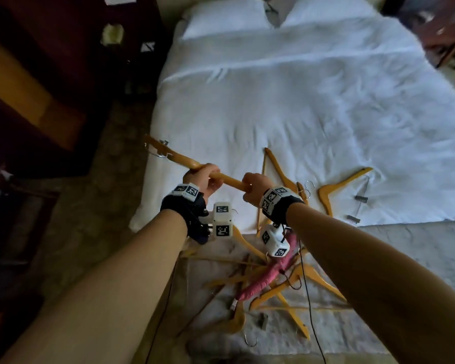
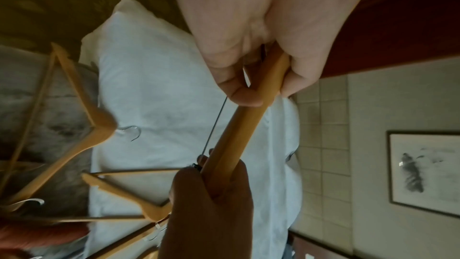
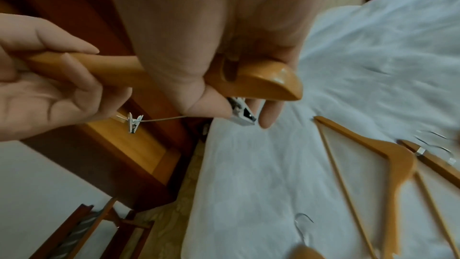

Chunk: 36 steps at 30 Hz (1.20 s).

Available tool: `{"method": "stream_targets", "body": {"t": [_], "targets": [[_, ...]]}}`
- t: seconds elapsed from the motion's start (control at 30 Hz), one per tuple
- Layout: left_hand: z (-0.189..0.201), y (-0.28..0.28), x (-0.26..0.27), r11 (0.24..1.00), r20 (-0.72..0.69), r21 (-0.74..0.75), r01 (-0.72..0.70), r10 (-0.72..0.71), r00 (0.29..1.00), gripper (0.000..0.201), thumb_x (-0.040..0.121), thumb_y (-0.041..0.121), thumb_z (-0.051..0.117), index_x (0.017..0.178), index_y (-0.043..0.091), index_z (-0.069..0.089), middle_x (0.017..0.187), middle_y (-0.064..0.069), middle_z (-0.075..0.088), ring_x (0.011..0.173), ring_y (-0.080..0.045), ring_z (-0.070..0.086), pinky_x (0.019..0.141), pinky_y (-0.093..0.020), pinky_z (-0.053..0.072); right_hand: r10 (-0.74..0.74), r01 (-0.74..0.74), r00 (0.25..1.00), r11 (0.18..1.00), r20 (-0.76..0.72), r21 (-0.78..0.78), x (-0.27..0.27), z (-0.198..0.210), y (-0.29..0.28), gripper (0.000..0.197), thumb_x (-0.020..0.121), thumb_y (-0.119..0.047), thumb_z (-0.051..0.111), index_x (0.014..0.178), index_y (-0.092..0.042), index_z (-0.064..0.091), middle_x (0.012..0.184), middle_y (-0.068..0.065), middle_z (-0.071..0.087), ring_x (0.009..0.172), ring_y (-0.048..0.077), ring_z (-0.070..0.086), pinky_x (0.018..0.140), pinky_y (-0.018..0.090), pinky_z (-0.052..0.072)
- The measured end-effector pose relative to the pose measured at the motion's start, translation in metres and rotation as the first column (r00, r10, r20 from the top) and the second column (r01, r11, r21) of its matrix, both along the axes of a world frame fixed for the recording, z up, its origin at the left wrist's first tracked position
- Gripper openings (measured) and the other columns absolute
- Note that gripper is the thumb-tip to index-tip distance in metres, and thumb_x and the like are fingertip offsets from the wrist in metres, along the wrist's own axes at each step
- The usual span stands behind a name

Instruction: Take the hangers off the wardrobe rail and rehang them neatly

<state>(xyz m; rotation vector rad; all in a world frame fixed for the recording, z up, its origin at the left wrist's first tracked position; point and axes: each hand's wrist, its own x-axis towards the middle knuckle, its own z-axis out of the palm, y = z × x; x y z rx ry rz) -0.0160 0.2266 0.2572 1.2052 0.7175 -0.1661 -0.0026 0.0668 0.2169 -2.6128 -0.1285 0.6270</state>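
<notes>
Head view: tan wooden clip hanger (image 1: 184, 164), metal hook.

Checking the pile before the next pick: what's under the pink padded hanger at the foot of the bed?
The pink padded hanger lies across several crossed wooden hangers on a grey blanket. How many lie beneath it is unclear; its top end is hidden behind the right wrist camera.

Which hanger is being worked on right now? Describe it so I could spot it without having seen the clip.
Start at the white bed; above its near left corner, the left hand and right hand both grip one wooden clip hanger. It is the only hanger raised off the bed; the other wooden ones and a pink padded hanger lie loose.
</notes>
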Motion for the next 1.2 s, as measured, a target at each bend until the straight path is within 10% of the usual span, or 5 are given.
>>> {"method": "stream_targets", "body": {"t": [0.3, 0.53, 0.67, 1.2], "targets": [[0.103, 0.138, -0.068, 0.972, 0.174, -0.135, -0.190, 0.212, 0.962, 0.004, 0.090, 0.003, 0.055, 0.088, 0.004, 0.058, 0.086, -0.008, 0.066, 0.078, -0.020, 0.067, 0.059, -0.025, 0.048, 0.267, -0.266, 0.964, 0.962, 0.005, -0.054, -0.028, 0.114, 0.143, 0.042, 0.078, -0.024, 0.055, 0.117, -0.036, 0.048, 0.093, -0.005, 0.065, 0.060, 0.014, 0.072, 0.075, 0.036, 0.061], [0.174, 0.270, -0.177, 0.925, 0.325, -0.205, -0.319, 0.372, 0.870, 0.005, 0.091, 0.004, 0.053, 0.088, 0.006, 0.056, 0.084, -0.009, 0.065, 0.082, -0.023, 0.066, 0.060, -0.028, 0.049, 0.412, -0.409, 0.882, 0.910, 0.229, -0.061, -0.105, 0.192, 0.287, 0.031, 0.085, -0.019, 0.058, 0.116, -0.016, 0.055, 0.104, 0.007, 0.062, 0.093, 0.028, 0.063, 0.074, 0.032, 0.051], [0.209, 0.342, -0.244, 0.892, 0.372, -0.189, -0.410, 0.452, 0.811, 0.009, 0.092, 0.006, 0.054, 0.083, 0.005, 0.055, 0.082, -0.010, 0.064, 0.080, -0.023, 0.061, 0.066, -0.034, 0.049, 0.467, -0.477, 0.819, 0.877, 0.334, -0.057, -0.156, 0.232, 0.365, 0.031, 0.080, -0.023, 0.058, 0.110, -0.024, 0.054, 0.101, 0.004, 0.063, 0.083, 0.025, 0.064, 0.074, 0.035, 0.057], [0.345, 0.539, -0.484, 0.684, 0.600, -0.114, -0.721, 0.626, 0.498, 0.007, 0.091, 0.006, 0.055, 0.083, 0.004, 0.054, 0.088, -0.017, 0.066, 0.077, -0.027, 0.065, 0.065, -0.035, 0.058, 0.665, -0.809, 0.397, 0.579, 0.633, -0.100, -0.340, 0.368, 0.625, 0.031, 0.083, -0.016, 0.054, 0.113, -0.021, 0.055, 0.098, 0.006, 0.064, 0.082, 0.028, 0.063, 0.067, 0.030, 0.048]]}}
